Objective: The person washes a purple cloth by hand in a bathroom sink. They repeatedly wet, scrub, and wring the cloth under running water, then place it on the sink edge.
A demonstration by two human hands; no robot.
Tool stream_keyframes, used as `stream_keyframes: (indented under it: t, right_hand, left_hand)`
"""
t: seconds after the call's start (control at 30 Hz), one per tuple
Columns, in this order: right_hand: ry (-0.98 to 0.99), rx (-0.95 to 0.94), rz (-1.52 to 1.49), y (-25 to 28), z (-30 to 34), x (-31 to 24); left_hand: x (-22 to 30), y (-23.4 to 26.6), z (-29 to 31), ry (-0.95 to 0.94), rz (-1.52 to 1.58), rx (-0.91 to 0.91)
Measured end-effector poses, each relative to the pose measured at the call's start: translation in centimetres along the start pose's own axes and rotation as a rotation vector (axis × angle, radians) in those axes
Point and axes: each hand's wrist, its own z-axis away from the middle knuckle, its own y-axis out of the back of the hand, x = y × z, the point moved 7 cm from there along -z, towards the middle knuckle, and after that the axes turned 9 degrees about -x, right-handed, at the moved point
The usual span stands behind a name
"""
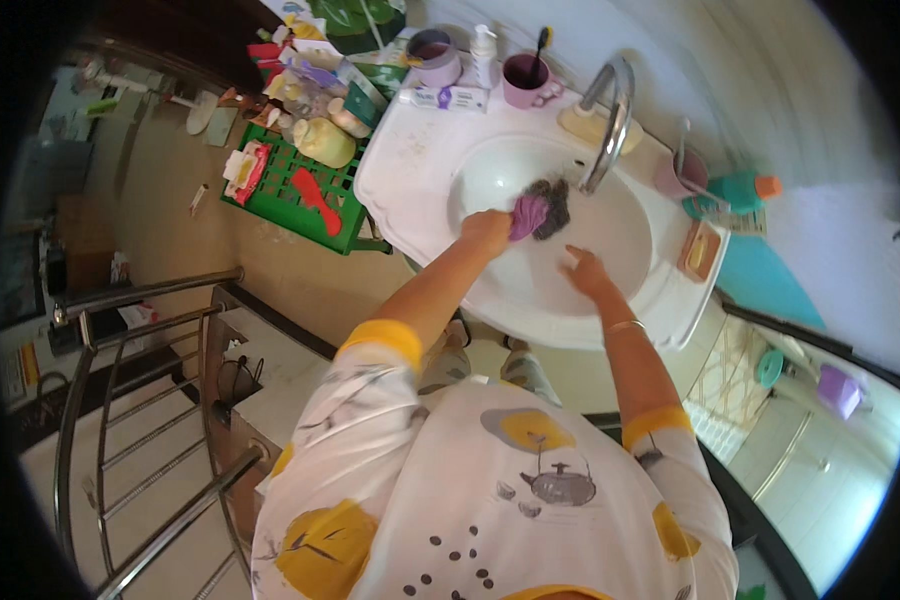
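Over the white washbasin (635, 225), my left hand (485, 232) is closed around one end of a bunched cloth. The cloth's near part is purple (528, 216), and beyond it lies a dark grey, wet-looking part (550, 207); I cannot tell whether these are one piece or two. My right hand (585, 272) hovers at the near right of the bowl, apart from the cloth. Its fingers are partly stretched out, with nothing in them. A curved chrome tap (620, 110) arches over the far side of the bowl.
On the counter stand a pink mug (522, 88) with a toothbrush, a toothpaste box (448, 98), a soap dish (700, 250) and a teal bottle (740, 190). To the left is a green rack (270, 195) holding bottles and a red brush-like item (315, 200). Metal railings (160, 435) stand at lower left.
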Motion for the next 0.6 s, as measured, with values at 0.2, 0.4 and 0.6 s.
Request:
stream_keyframes:
  t: [0.2,0.4,0.6]
  right_hand:
    - [-0.11,0.03,-0.668,1.1,1.9,-6.3]
    - [0.021,0.343,0.342,-0.7,1.5,-3.8]
    - [-0.397,0.18,-0.808,-5.9,3.7,-6.6]
  left_hand:
    - [0.0,-0.9,2.0,-0.154,0.081,0.189]
    - [-3.7,-3.0,1.0,-0.005,-0.005,0.01]
    - [0.4,-1.3,6.1,-0.305,0.096,0.15]
